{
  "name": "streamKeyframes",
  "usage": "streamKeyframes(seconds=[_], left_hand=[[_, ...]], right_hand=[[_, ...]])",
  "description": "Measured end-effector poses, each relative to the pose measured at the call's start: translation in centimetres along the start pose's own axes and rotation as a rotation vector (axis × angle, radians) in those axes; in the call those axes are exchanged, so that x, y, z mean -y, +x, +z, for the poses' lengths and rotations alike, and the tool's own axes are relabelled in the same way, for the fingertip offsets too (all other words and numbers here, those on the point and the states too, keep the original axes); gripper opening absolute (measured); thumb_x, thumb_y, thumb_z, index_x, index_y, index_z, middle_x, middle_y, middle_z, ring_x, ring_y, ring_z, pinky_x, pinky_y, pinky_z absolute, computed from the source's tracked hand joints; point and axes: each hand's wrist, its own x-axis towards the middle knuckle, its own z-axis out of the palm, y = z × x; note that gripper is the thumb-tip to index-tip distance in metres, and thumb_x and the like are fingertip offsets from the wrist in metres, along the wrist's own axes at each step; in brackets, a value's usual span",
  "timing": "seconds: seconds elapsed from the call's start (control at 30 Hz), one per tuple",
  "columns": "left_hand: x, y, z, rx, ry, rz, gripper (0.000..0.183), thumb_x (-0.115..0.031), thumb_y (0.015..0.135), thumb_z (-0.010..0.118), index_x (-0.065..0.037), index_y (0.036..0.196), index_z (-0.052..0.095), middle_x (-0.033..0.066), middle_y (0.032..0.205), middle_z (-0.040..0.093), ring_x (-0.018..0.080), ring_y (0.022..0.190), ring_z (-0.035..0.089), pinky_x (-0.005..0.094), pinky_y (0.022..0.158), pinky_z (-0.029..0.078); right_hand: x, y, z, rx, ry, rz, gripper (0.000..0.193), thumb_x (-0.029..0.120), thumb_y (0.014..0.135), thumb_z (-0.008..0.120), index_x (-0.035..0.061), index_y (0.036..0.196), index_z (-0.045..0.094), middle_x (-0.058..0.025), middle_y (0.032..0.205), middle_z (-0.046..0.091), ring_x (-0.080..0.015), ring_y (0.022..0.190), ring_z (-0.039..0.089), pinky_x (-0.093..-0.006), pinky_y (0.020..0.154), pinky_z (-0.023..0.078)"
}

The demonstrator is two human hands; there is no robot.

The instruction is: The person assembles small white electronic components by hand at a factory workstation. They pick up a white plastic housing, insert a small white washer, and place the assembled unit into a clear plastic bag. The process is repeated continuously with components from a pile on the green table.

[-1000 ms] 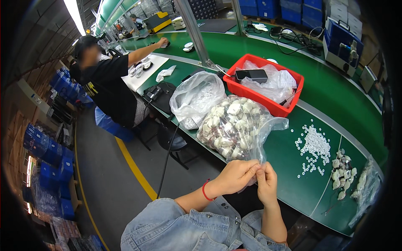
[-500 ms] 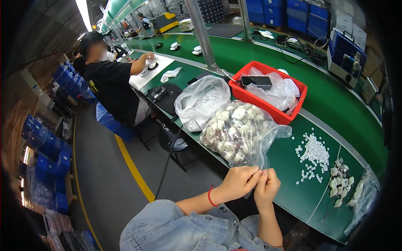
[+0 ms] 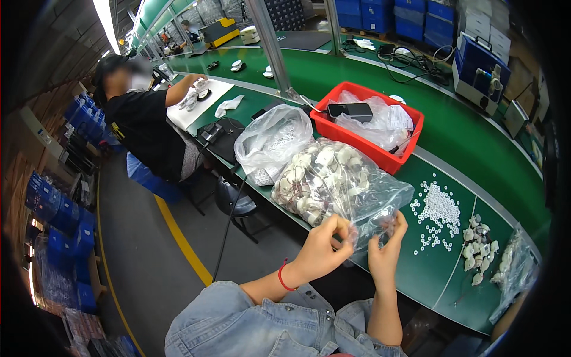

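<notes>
A large clear plastic bag (image 3: 324, 175), bulging with round cream-white parts and thin dark wires, lies at the bench's near edge. My left hand (image 3: 324, 247), with a red cord at its wrist, pinches the bag's loose mouth between thumb and fingers. On the other side of the mouth, my right hand (image 3: 385, 250) holds the film with its thumb and fingers curled. The film is spread between both hands. Behind and left of it sits an open bag (image 3: 276, 140) of small white rings.
A red bin (image 3: 410, 143) with plastic film and a black device (image 3: 351, 112) stands behind the bag. To the right are loose white rings (image 3: 439, 205), a cluster of wired parts (image 3: 479, 250) and another clear bag (image 3: 520, 271). A co-worker (image 3: 146, 119) sits at the left.
My hands were close together at the bag's gathered mouth; now they are apart, with the film spread wider between them. The view has shifted slightly.
</notes>
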Motion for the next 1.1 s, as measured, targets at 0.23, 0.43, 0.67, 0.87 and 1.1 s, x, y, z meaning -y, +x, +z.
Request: streamKeyframes(seconds=[0.23,0.43,0.67,0.87,1.1], left_hand=[[1.2,0.4,-0.7,0.015,-0.138,-0.164,0.025,0.001,0.091,0.051,-0.001,0.113,0.039,0.0021,0.078,0.055,0.0030,0.062,0.045,0.0193,0.056,0.038],[-0.8,2.1,-2.8,0.043,0.239,-0.052,0.013,-0.010,0.092,0.065,0.000,0.098,0.060,-0.0032,0.066,0.055,0.0005,0.058,0.041,0.0204,0.050,0.030],[-0.1,3.4,-3.6,-0.454,0.183,0.281,0.006,-0.006,0.090,0.069,-0.001,0.088,0.066,0.0042,0.076,0.059,0.0091,0.068,0.051,0.0230,0.059,0.038],[-1.4,2.2,-1.5,-0.254,0.214,0.264,0.006,-0.009,0.082,0.076,-0.005,0.085,0.072,0.0046,0.073,0.059,0.0143,0.063,0.053,0.0264,0.056,0.042],[-1.2,1.5,-0.3,-0.141,0.108,0.169,0.008,-0.005,0.083,0.074,-0.001,0.089,0.071,0.0080,0.077,0.068,0.0122,0.066,0.060,0.0249,0.059,0.044]], right_hand=[[1.6,1.6,-0.1,0.037,-0.165,-0.009,0.018,0.011,0.094,0.060,-0.0010,0.081,0.058,-0.0059,0.069,0.058,-0.0163,0.061,0.054,-0.0324,0.057,0.041],[-0.6,3.1,-2.2,-0.119,0.031,0.181,0.042,0.019,0.099,0.053,0.0005,0.061,0.054,-0.0014,0.052,0.050,-0.0085,0.048,0.044,-0.0270,0.047,0.032],[-1.6,2.9,-2.9,-0.090,0.088,0.187,0.014,0.005,0.092,0.054,0.0002,0.079,0.057,-0.0004,0.062,0.051,-0.0070,0.054,0.046,-0.0241,0.050,0.035],[-0.2,2.2,-1.5,-0.197,-0.146,-0.008,0.025,-0.003,0.086,0.055,-0.0033,0.111,0.054,-0.0087,0.088,0.055,-0.0147,0.070,0.050,-0.0294,0.064,0.042],[-0.7,1.2,-0.8,-0.115,-0.136,-0.034,0.027,-0.002,0.086,0.057,-0.0050,0.113,0.052,-0.0119,0.092,0.054,-0.0178,0.073,0.052,-0.0314,0.067,0.044]])
